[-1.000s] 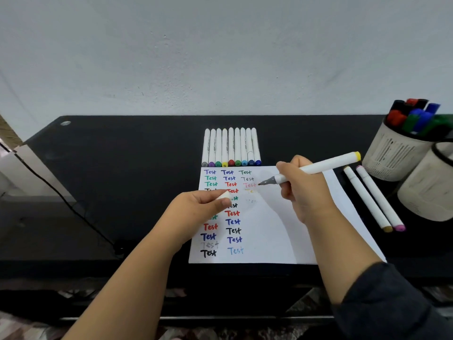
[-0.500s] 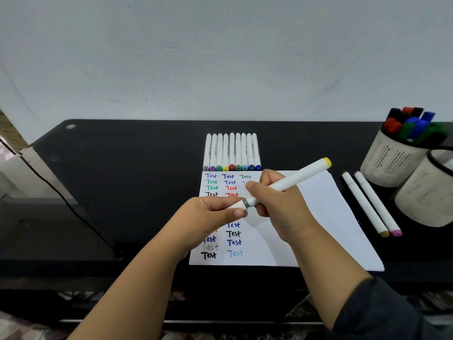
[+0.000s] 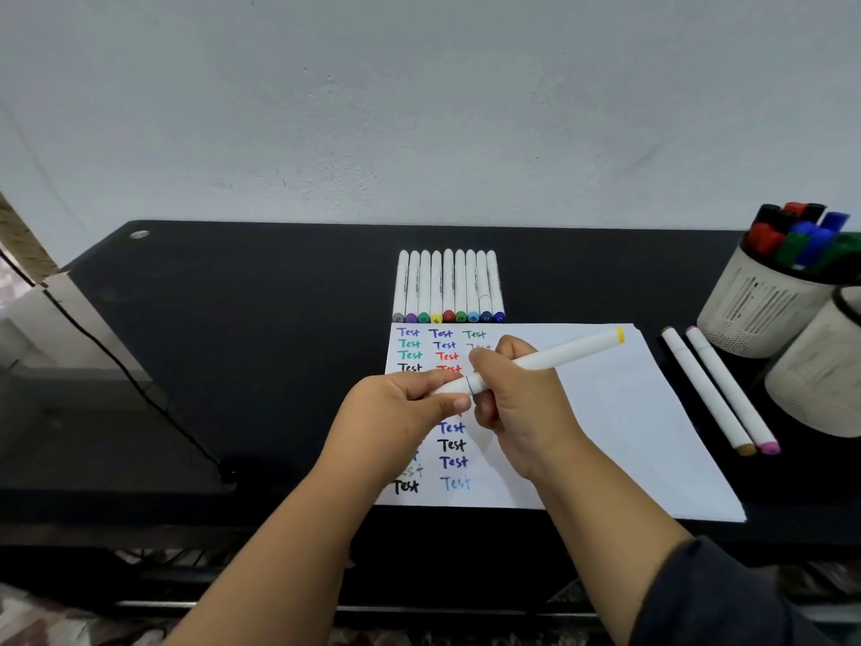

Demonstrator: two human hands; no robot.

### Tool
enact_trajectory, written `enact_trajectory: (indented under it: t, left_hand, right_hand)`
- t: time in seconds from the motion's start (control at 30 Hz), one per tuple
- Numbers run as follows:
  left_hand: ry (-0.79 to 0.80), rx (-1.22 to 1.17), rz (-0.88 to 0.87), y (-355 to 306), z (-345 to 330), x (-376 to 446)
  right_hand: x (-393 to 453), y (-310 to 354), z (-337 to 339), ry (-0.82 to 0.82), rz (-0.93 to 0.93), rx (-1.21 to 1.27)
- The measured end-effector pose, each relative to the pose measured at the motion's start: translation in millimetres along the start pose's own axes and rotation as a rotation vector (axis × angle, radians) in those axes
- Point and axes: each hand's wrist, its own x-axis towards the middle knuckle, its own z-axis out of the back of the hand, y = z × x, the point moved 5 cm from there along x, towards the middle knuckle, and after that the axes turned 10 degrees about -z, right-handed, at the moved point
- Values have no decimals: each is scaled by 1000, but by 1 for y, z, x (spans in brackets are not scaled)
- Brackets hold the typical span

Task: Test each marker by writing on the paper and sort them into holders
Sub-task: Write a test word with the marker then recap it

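A long white marker with a yellow end [image 3: 559, 355] is tilted above the white paper sheet [image 3: 605, 412], which has rows of colourful "Test" words. Nine white markers [image 3: 447, 286] lie side by side just behind it. Two more white markers [image 3: 717, 389] lie beside two round pale holders [image 3: 764, 305].

White marker [image 3: 554, 359], yellow end cap

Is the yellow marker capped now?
Capped: the yellow marker shows no tip; left hand grips its cap end, right hand its barrel.
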Motion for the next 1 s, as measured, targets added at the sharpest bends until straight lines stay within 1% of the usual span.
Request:
enact_trajectory:
  t: [0.1, 0.23, 0.3, 0.4, 0.43, 0.5, 0.57, 0.6, 0.63, 0.7, 0.73, 0.8, 0.87, 0.93, 1.0]
  left_hand:
    - [2, 30, -25, -4, 1, 3]
    - [9, 50, -61, -9, -1, 4]
    - [7, 66, -67, -7, -1, 2]
    - [-20, 73, -62, -4, 2, -4]
    - [-31, 82, -60, -4, 4, -6]
    - [-40, 111, -71, -8, 8, -11]
    - [-27, 158, -88, -15, 8, -16]
    - [-24, 165, -96, -19, 8, -18]
    - [-24, 159, -104, -24, 7, -21]
    - [-31, 137, -106, -33, 3, -26]
    - [-34, 134, -108, -40, 2, -30]
    - [-30, 145, -136, -53, -3, -35]
    - [-18, 169, -193, -66, -8, -39]
    - [-1, 173, -254, -78, -12, -45]
    - [22, 153, -314, -89, -17, -48]
  right_hand:
    - [1, 1, 1, -10, -11, -37]
    - [-1, 8, 6, -34, -16, -152]
    - [-4, 13, 15, -72, -23, -108]
    - [-8, 27, 40, -155, -9, 56]
    - [-9, 31, 50, -191, 14, 30]
    - [-16, 41, 63, -249, 87, -139]
    - [-24, 50, 69, -268, 204, -360]
    - [-28, 55, 69, -265, 293, -497]
    - [-34, 60, 68, -290, 406, -693]
    - [-46, 69, 60, -386, 662, -1140]
    - [-54, 73, 55, -421, 803, -1293]
    - [-70, 76, 47, -447, 1036, -1430]
    - [-80, 76, 42, -425, 1173, -1513]
    - [-87, 80, 43, -400, 1201, -1561]
    - [-90, 85, 52, -393, 1164, -1539]
